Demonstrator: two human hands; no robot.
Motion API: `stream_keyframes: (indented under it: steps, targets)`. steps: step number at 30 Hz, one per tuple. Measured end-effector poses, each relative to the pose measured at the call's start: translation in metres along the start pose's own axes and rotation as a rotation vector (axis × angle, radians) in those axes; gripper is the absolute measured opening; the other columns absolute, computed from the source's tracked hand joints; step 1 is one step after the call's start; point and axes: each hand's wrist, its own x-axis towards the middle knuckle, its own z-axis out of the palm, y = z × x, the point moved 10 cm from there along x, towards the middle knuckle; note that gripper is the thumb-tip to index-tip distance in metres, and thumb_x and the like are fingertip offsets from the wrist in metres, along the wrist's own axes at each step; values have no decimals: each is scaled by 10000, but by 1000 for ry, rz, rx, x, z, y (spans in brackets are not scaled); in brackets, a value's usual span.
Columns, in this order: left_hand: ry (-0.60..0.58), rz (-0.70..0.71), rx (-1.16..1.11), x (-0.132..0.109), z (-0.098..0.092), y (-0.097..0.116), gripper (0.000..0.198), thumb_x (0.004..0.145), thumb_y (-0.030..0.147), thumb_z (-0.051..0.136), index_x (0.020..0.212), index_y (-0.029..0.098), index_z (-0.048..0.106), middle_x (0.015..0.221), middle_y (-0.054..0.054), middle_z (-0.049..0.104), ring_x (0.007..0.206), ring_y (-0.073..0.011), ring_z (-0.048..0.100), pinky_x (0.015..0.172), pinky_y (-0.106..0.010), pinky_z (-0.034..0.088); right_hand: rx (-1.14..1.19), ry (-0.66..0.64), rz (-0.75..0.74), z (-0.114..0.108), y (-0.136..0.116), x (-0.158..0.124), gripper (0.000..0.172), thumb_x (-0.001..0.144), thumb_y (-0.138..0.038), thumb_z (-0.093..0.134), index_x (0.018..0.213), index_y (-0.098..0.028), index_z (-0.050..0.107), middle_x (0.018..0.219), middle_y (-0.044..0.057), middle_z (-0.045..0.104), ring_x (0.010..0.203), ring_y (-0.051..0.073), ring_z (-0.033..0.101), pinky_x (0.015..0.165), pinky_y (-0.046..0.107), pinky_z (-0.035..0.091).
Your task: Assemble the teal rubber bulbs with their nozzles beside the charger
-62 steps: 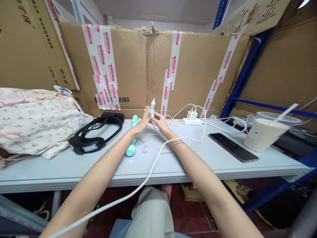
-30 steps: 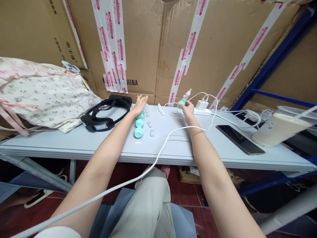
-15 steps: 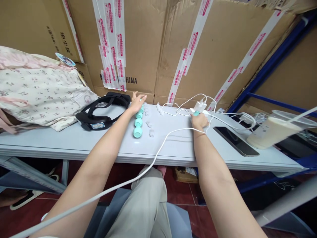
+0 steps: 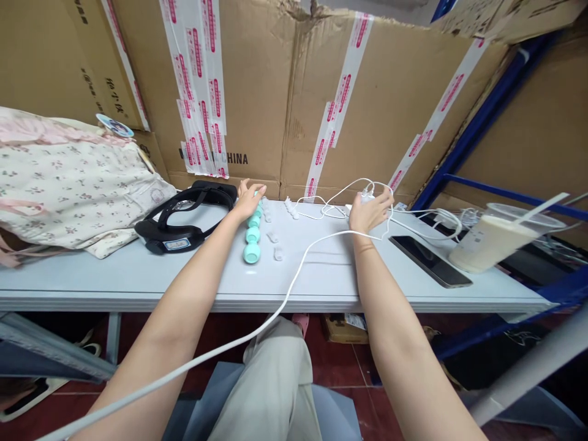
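Fingers (image 4: 384,199) spread on right hand (image 4: 369,212) by the charger (image 4: 366,197); can't tell if left hand (image 4: 248,201) grips the green row (image 4: 252,236). Mind that cable (image 4: 229,347).

This appears to be a storeroom-like workspace, with taped cardboard (image 4: 257,92) walling off the back of the grey table (image 4: 321,278), a blue metal rack (image 4: 481,120) at its right end and red floor tiles (image 4: 331,361) beneath it.

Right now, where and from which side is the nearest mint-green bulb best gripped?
I'd pinch the nearest mint-green bulb by its rounded left and right sides, probably from above: the next bulb crowds its far side, while the closest clear plastic piece lies apart on its right.
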Motion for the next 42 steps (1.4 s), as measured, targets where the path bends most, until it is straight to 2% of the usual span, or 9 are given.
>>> stream_keyframes:
  steps: [3, 5, 13, 17, 22, 26, 34, 37, 42]
  targets:
    - [-5, -5, 8, -1, 0, 1, 422, 907, 469, 383, 1160, 204, 594, 1478, -122, 261, 1438, -288, 115, 1171, -450, 113, 123, 100, -117, -14, -29, -6, 505, 890, -309, 376, 1362, -164, 268, 1356, 198, 322, 1305, 278, 338, 998, 476, 344]
    - [-8, -4, 15, -2, 0, 1, 425, 907, 477, 379, 1162, 209, 588, 1481, -117, 260, 1438, -286, 113, 1170, -456, 116, 188, 53, -223, -11, -52, -14, 443, 894, -280, 354, 1323, -172, 326, 1308, 179, 375, 1265, 271, 368, 994, 474, 341]
    - [24, 34, -13, 3, -1, -3, 410, 891, 498, 399, 1110, 216, 600, 1444, -123, 307, 1415, -290, 171, 1155, -489, 134, 222, -579, -815, 47, -135, -108, 231, 875, -275, 495, 1037, -194, 639, 1098, 126, 586, 1066, 267, 474, 914, 415, 339]
    - [26, 74, -22, 4, 0, -2, 398, 894, 498, 391, 1080, 221, 608, 1403, -122, 359, 1406, -276, 184, 1147, -495, 146, 340, -794, -820, 58, -145, -133, 228, 858, -373, 559, 889, -210, 715, 1039, 90, 619, 1012, 239, 495, 889, 376, 337]
    - [15, 68, -18, 4, 1, -1, 378, 894, 475, 407, 1079, 218, 614, 1393, -118, 368, 1387, -280, 219, 1148, -486, 143, 554, -1247, -842, 62, -161, -173, 309, 761, -446, 650, 863, -160, 709, 845, 34, 652, 740, 136, 510, 715, 257, 380]
    - [5, 78, 13, 2, 1, 3, 377, 900, 449, 406, 1084, 200, 620, 1383, -133, 373, 1381, -279, 229, 1151, -472, 147, 564, -1407, -825, 57, -165, -191, 292, 751, -378, 644, 911, -140, 697, 841, 30, 659, 732, 119, 517, 704, 238, 389]
    - [-37, 123, 55, 2, 6, 8, 317, 873, 407, 483, 1078, 210, 624, 1369, -122, 399, 1366, -285, 261, 1135, -492, 185, 616, -1487, -683, 68, -154, -185, 221, 669, -231, 684, 861, -127, 646, 854, 42, 667, 751, 120, 568, 726, 257, 449]
    - [-44, 171, 75, 1, 3, 17, 287, 845, 374, 535, 1063, 212, 627, 1340, -114, 429, 1350, -284, 289, 1126, -488, 215, 734, -1412, -578, 72, -156, -170, 204, 619, -204, 714, 794, -136, 632, 812, 26, 653, 727, 114, 567, 715, 260, 471]
    - [-102, 521, 181, -27, 0, 85, 253, 814, 263, 586, 1065, 255, 617, 1343, -52, 458, 1310, -235, 353, 1094, -407, 307, 1031, -1136, -208, 71, -146, -121, 315, 646, -341, 723, 899, -187, 614, 884, 7, 620, 758, 113, 566, 686, 260, 524]
